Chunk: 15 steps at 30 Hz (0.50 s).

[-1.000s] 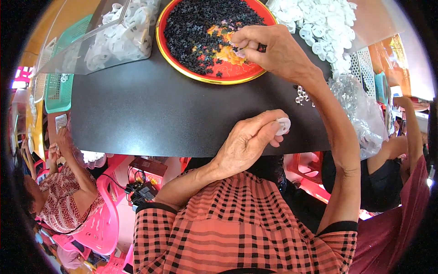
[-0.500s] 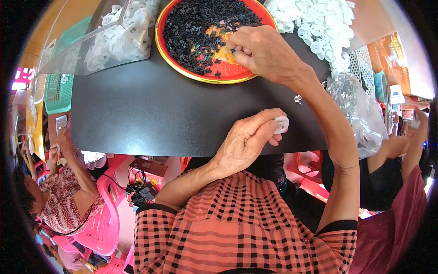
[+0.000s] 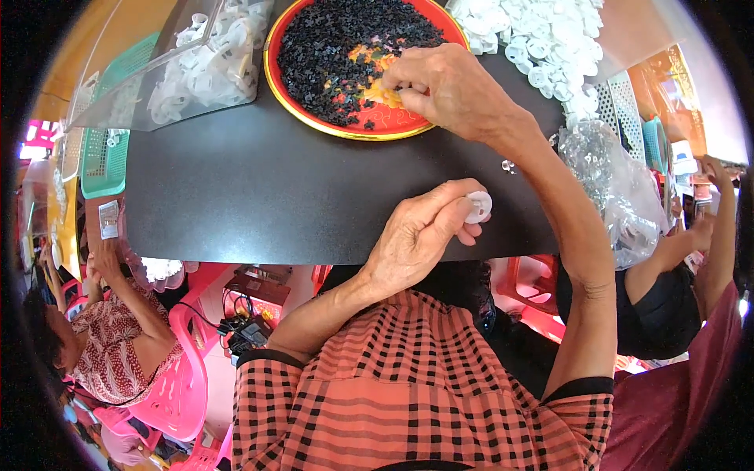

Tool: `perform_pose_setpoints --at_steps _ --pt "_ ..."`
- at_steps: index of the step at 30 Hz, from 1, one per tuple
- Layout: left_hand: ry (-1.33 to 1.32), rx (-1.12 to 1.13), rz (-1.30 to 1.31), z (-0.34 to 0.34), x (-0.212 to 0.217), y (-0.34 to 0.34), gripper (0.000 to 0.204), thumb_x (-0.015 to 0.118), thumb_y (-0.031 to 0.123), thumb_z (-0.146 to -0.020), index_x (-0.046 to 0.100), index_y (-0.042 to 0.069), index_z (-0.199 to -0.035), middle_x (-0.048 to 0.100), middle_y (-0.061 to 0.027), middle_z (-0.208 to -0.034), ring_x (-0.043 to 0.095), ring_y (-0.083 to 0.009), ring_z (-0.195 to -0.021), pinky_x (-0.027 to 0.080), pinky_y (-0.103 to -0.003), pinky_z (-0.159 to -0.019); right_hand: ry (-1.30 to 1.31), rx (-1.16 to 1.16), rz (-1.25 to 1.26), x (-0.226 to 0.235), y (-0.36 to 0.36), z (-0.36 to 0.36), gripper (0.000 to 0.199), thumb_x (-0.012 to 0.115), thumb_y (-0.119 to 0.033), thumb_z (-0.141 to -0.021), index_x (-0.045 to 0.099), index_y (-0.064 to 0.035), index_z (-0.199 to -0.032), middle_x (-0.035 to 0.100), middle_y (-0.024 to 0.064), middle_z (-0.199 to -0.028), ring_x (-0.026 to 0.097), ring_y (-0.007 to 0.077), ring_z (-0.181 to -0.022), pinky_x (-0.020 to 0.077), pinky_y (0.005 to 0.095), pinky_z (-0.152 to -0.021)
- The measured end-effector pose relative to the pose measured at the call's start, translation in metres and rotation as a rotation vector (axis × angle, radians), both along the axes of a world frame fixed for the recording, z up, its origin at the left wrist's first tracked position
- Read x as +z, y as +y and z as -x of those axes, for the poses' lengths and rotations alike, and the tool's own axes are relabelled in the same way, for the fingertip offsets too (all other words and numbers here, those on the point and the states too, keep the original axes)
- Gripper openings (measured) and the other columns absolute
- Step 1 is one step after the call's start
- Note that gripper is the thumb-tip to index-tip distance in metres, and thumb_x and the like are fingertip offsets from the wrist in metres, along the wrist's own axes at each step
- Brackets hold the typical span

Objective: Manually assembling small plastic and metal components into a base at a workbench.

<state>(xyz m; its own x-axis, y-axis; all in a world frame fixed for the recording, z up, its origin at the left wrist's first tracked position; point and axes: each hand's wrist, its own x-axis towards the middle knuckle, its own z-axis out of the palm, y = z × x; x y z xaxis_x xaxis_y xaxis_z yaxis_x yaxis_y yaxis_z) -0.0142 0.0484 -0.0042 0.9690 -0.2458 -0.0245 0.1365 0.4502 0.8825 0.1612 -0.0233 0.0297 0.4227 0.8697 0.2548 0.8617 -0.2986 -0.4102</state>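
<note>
Between the thumb and fingers of my left hand (image 3: 416, 235) is a round white plastic piece (image 3: 480, 208) with an opening in its middle. This hand is over the near edge of the dark table. My right hand (image 3: 459, 90) reaches into a round red tray with a gold rim (image 3: 369, 136), its fingers curled together at the tray's right side. Whatever those fingertips may pinch is too small or hidden to make out. Many tiny black pieces (image 3: 338, 55) cover most of the tray; its red and yellow patterned bottom shows near my fingers.
A clear bin (image 3: 212, 106) of white plastic parts stands at the far left, beside a green basket (image 3: 102, 169). Loose white parts (image 3: 542, 47) lie heaped at the far right. A clear bag (image 3: 620, 196) and small shiny pieces (image 3: 508, 166) lie near my right forearm. Other people sit on both sides.
The white piece in my left hand has tilted to show more of its round face. My right hand has shifted slightly left over the tray, its fingers still curled.
</note>
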Motion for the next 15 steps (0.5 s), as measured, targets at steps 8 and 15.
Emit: perform_pose_setpoints --at_steps 8,15 --pt "0.015 -0.022 0.047 -0.001 -0.004 0.004 0.044 0.044 0.03 -0.1 0.049 -0.006 -0.126 0.063 -0.0191 -0.105 0.063 -0.0205 -0.088 0.052 -0.032 -0.079 0.348 -0.199 -0.129 0.02 -0.019 0.014 0.013 0.067 -0.011 -0.081 0.068 -0.0023 -0.09 0.068 0.0071 -0.073 0.063 0.0091 -0.069 0.0509 0.0242 -0.065" --pt "0.073 0.003 0.197 0.0 -0.008 0.002 0.041 0.043 0.025 -0.101 0.049 -0.007 -0.125 0.064 -0.0202 -0.103 0.064 -0.0197 -0.084 0.054 -0.032 -0.077 0.813 -0.275 -0.323 0.028 -0.053 0.039 0.011 0.065 -0.009 -0.085 0.068 -0.0007 -0.092 0.065 -0.0003 -0.08 0.058 0.0049 -0.069 0.0471 0.0188 -0.064"
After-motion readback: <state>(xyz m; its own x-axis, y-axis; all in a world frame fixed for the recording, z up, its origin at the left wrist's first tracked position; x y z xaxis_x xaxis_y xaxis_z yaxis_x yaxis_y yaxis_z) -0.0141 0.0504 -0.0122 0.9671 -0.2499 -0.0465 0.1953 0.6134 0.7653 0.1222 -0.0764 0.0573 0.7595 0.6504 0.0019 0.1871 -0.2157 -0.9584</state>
